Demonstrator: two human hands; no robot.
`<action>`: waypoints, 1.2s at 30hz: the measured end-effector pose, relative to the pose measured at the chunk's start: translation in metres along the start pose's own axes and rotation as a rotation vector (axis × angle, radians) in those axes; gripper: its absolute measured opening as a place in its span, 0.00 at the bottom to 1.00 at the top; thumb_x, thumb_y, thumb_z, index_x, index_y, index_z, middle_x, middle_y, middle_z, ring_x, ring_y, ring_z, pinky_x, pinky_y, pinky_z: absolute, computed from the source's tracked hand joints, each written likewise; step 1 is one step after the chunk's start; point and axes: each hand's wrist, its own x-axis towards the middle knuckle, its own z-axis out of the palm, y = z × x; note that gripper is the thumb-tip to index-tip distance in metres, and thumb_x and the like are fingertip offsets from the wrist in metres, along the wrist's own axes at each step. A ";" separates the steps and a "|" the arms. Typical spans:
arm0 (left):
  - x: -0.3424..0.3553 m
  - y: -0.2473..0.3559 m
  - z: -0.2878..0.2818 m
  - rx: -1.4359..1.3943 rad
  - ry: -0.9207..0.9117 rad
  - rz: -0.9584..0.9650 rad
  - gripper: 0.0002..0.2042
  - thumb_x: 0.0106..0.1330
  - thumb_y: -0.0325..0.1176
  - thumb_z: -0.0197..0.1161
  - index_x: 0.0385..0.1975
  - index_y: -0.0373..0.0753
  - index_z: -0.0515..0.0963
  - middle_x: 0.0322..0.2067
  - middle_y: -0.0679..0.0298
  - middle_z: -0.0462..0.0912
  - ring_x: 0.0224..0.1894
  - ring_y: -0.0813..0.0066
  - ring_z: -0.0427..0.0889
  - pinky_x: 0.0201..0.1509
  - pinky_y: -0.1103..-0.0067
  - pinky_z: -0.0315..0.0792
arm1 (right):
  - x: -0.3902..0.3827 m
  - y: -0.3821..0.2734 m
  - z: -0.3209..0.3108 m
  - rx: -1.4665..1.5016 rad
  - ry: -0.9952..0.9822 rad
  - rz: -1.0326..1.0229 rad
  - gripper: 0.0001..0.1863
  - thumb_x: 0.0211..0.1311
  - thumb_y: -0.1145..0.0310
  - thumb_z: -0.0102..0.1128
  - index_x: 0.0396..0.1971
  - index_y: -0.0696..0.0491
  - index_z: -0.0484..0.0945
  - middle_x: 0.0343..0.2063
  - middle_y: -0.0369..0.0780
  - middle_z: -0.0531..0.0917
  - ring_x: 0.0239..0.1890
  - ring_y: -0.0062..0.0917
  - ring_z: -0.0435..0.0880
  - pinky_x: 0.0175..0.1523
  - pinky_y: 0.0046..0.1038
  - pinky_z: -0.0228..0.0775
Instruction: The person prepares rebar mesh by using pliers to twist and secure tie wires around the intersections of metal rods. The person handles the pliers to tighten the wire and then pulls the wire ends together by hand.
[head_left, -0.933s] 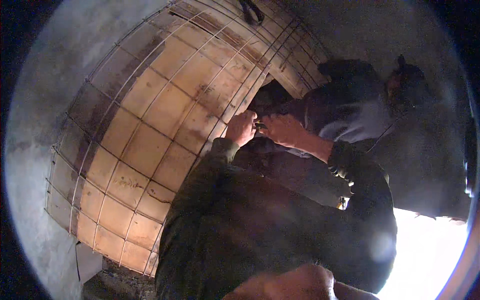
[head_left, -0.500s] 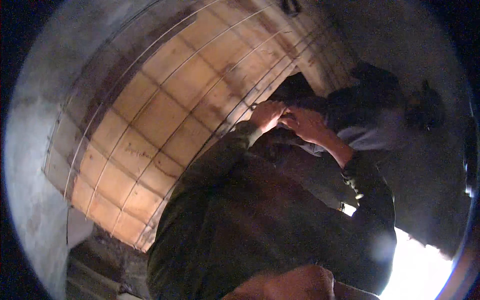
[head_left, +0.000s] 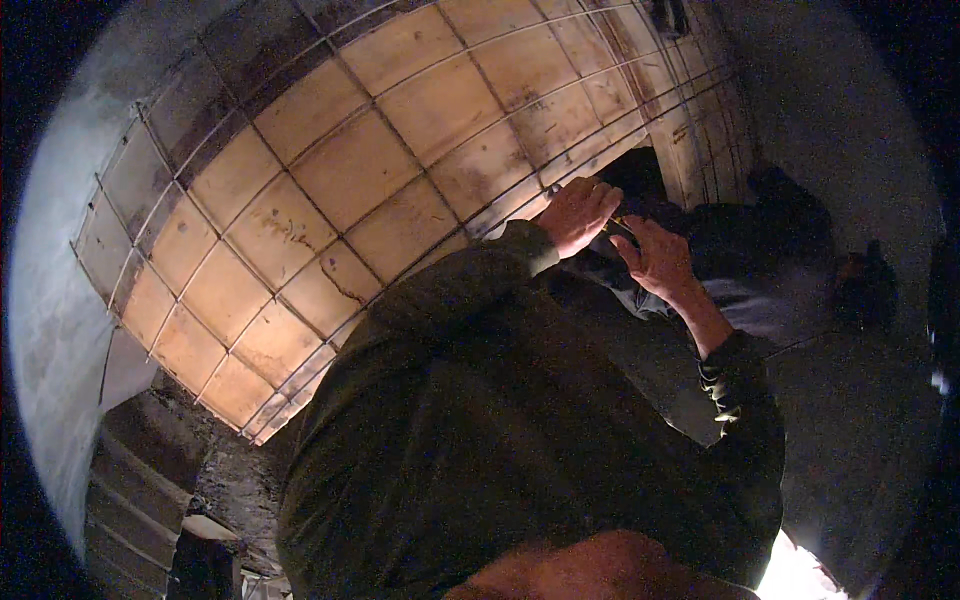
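My left hand (head_left: 580, 215) is closed, knuckles up, at the near edge of a wire mesh (head_left: 345, 238) that lies over a tan wooden panel (head_left: 300, 200). Just to its right, my right hand (head_left: 655, 262) has its fingers curled, with the thumb toward the left hand. Between the two hands shows a small dark object with a yellowish spot (head_left: 619, 221); its kind is too small and dim to tell. What the left fingers close on is hidden.
Dark blue-grey clothing (head_left: 755, 265) lies right of my hands, in shadow. A dark opening (head_left: 637, 172) sits beyond them at the panel's edge. A pale grey surface (head_left: 75, 290) borders the left side; ridged dark pieces (head_left: 130, 490) lie at lower left. Bright light enters at lower right.
The view has shifted, so the panel and mesh sit differently in it. Both hands appear slightly farther right and stay close together; the right hand has drawn a little apart from the left.
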 end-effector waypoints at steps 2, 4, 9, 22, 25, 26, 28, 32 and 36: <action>-0.006 0.000 0.000 0.016 -0.004 0.036 0.23 0.51 0.29 0.59 0.49 0.33 0.67 0.39 0.53 0.74 0.42 0.55 0.73 0.47 0.66 0.69 | -0.003 0.007 0.011 0.011 -0.006 0.018 0.21 0.62 0.52 0.51 0.42 0.56 0.73 0.23 0.45 0.80 0.29 0.39 0.82 0.31 0.36 0.74; -0.009 0.005 -0.008 0.093 0.004 0.107 0.24 0.54 0.30 0.56 0.53 0.33 0.65 0.43 0.53 0.73 0.45 0.56 0.72 0.49 0.66 0.69 | -0.005 0.013 0.020 0.328 -0.203 0.108 0.18 0.65 0.53 0.43 0.38 0.51 0.75 0.18 0.42 0.77 0.23 0.41 0.79 0.28 0.41 0.71; -0.021 0.000 0.011 0.184 0.032 0.124 0.22 0.56 0.32 0.54 0.53 0.39 0.68 0.42 0.57 0.74 0.44 0.58 0.73 0.47 0.66 0.70 | 0.009 -0.002 -0.008 1.056 -0.773 0.746 0.25 0.66 0.46 0.40 0.38 0.54 0.74 0.15 0.36 0.72 0.16 0.28 0.72 0.21 0.30 0.65; 0.005 -0.007 0.005 -0.012 -0.312 -0.018 0.09 0.54 0.30 0.54 0.34 0.37 0.71 0.30 0.60 0.75 0.35 0.60 0.79 0.35 0.69 0.73 | -0.009 -0.003 0.006 -0.027 0.098 -0.029 0.23 0.63 0.50 0.49 0.41 0.58 0.74 0.24 0.45 0.77 0.25 0.40 0.77 0.28 0.38 0.69; -0.007 0.005 -0.010 0.119 -0.049 0.082 0.11 0.54 0.32 0.55 0.36 0.38 0.71 0.33 0.62 0.74 0.39 0.65 0.76 0.41 0.71 0.69 | -0.009 -0.009 0.006 0.167 0.056 0.040 0.22 0.64 0.50 0.48 0.35 0.58 0.74 0.18 0.44 0.75 0.21 0.41 0.76 0.25 0.37 0.68; -0.009 0.007 -0.009 0.120 -0.049 0.077 0.11 0.54 0.32 0.55 0.36 0.38 0.71 0.33 0.62 0.74 0.39 0.65 0.76 0.41 0.71 0.69 | -0.010 -0.004 0.011 0.169 0.053 0.036 0.22 0.64 0.50 0.48 0.35 0.58 0.74 0.18 0.44 0.75 0.21 0.41 0.76 0.25 0.37 0.68; -0.017 0.009 -0.002 0.111 -0.084 0.121 0.14 0.55 0.35 0.56 0.40 0.39 0.71 0.34 0.63 0.73 0.41 0.68 0.74 0.45 0.71 0.65 | -0.011 0.008 0.021 0.253 -0.013 -0.096 0.22 0.64 0.51 0.48 0.32 0.59 0.74 0.15 0.43 0.74 0.16 0.40 0.74 0.20 0.34 0.66; -0.026 0.011 0.012 0.282 -0.019 0.158 0.12 0.54 0.35 0.55 0.39 0.44 0.73 0.31 0.65 0.73 0.36 0.68 0.74 0.41 0.71 0.68 | -0.013 0.006 0.019 1.103 -0.663 0.792 0.23 0.65 0.50 0.47 0.29 0.59 0.73 0.13 0.42 0.74 0.13 0.43 0.72 0.20 0.35 0.64; -0.014 0.007 0.018 0.244 -0.307 0.089 0.11 0.55 0.36 0.54 0.38 0.44 0.74 0.29 0.65 0.73 0.36 0.68 0.74 0.42 0.72 0.68 | -0.021 0.005 0.033 0.977 -0.592 0.578 0.24 0.64 0.49 0.46 0.36 0.58 0.72 0.23 0.45 0.75 0.24 0.42 0.75 0.30 0.36 0.69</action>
